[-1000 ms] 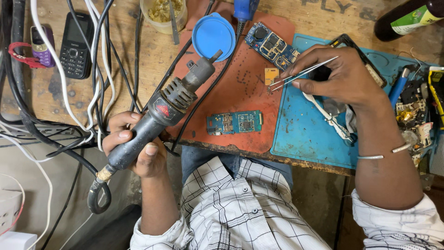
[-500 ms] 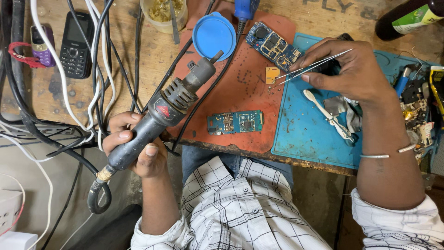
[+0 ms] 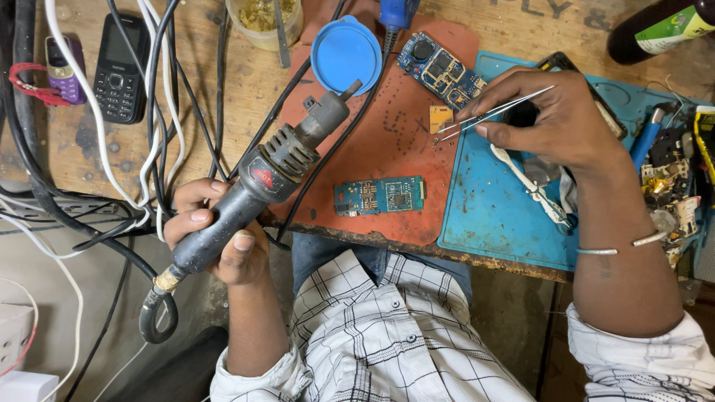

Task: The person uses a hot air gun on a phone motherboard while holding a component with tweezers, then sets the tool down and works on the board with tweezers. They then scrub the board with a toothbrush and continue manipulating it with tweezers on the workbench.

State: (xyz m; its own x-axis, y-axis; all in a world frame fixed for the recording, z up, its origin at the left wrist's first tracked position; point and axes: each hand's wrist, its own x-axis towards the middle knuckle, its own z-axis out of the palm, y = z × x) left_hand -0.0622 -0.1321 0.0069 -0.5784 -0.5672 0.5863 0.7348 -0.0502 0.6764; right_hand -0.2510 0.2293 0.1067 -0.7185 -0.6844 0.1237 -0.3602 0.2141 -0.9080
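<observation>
Black hot-air gun (image 3: 264,179), gripped in left hand (image 3: 216,238), angles up-right; right hand (image 3: 551,119) pinches tweezers (image 3: 491,113) pointing left at small orange chip (image 3: 440,118).

Left hand (image 3: 216,238) wrapped round the handle of a black hot-air gun (image 3: 257,186), nozzle angled up toward a blue round lid (image 3: 345,53). Right hand (image 3: 551,119) pinches metal tweezers (image 3: 491,113), tips just beside a small orange component (image 3: 440,117) on the red work mat (image 3: 387,141). Green circuit board (image 3: 380,196) lies flat near the mat's front edge; a second blue board (image 3: 441,68) lies near the lid. Blue mat (image 3: 491,216) adjoins on the right. Two keypad phones (image 3: 118,67) sit among cables, far left.
</observation>
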